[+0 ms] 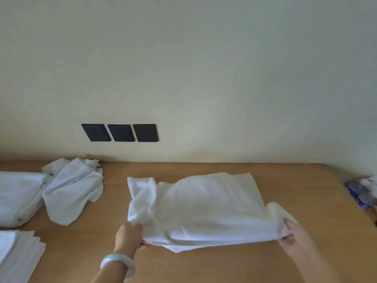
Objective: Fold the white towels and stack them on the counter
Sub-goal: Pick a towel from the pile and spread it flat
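**Head view: towel pinched at both near corners, far-left corner rumpled**

Head camera looks down on the wooden counter (224, 266), where the white towel (200, 205) I am working on lies spread in the middle, its far edge toward the wall. My left hand (129, 234) is closed on the near-left corner, and my right hand (293, 234) is closed on the near-right corner, lifting that edge slightly off the wood.

Risk lies at the far-left corner, which is doubled over and creased. If I fold now, I judge that wrinkle will be trapped inside and the result will come out lopsided. Pulling unevenly could also drag the cloth askew.

To the left sit a crumpled towel (73, 188), a larger white bundle (18, 195), and the folded stack (18, 256) at the near-left edge.
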Motion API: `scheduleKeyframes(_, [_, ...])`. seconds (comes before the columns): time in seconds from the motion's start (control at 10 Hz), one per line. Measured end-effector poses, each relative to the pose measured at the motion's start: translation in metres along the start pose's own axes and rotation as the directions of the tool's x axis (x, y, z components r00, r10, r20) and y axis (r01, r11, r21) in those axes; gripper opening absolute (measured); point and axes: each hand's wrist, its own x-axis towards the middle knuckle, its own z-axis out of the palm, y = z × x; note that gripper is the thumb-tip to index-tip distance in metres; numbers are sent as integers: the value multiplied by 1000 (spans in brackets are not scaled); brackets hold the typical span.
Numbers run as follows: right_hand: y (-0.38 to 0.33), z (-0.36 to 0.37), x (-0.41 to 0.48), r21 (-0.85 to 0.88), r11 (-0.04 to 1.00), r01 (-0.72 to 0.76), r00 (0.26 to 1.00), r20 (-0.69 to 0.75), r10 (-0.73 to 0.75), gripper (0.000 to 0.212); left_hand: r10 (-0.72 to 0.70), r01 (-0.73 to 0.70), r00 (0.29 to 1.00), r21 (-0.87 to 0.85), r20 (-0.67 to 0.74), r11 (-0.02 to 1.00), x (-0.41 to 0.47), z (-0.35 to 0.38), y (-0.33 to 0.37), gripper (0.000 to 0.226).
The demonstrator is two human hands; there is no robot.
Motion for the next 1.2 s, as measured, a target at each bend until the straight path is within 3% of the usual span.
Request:
scheduleKeyframes(0.1, [36,-29,17,37,997,-66,979,-192,72,32,-26,31,999,124,-39,992,13,1,-43,23])
scheduleKeyframes(0.2, [38,-25,-1,-5,1000,-31,981,-192,30,32,-43,46,996,32,-76,998,25,-6,-55,24])
scheduleKeyframes(0.3, [24,-17,-1,-31,998,53,974,-218,-58,25,-126,120,992,-544,27,831,19,-20,-23,13])
scheduleKeyframes(0.4, [6,15,-17,-127,980,154,962,-208,-179,14,-103,186,982,-843,155,505,12,-37,16,20])
scheduleKeyframes(0.5, [-7,72,-50,-370,832,414,892,-14,-451,12,108,-20,991,-697,83,717,-21,-41,64,23])
scheduleKeyframes(0.6, [5,132,-93,-523,649,553,832,311,-459,7,440,-299,877,-499,193,814,-72,-20,107,17])
scheduleKeyframes(0.7, [29,168,-125,-534,621,574,816,439,-377,16,556,-367,770,-496,312,787,-109,13,121,20])
scheduleKeyframes(0.8, [43,179,-158,-480,710,515,824,505,-257,25,572,-367,749,-508,335,779,-122,26,114,19])
scheduleKeyframes(0.9, [50,174,-173,-399,800,448,813,554,-179,25,511,-341,790,-450,340,825,-125,25,110,25])
scheduleKeyframes(1.0, [58,171,-174,-444,762,470,804,572,-163,26,497,-418,832,-311,246,853,-127,23,111,31])
scheduleKeyframes(1.1, [60,171,-168,-531,649,545,798,566,-206,27,540,-486,817,-262,202,834,-128,18,112,31])
scheduleKeyframes(1.2, [51,169,-162,-537,504,676,736,516,-438,30,563,-509,813,-291,149,810,-129,8,114,25])
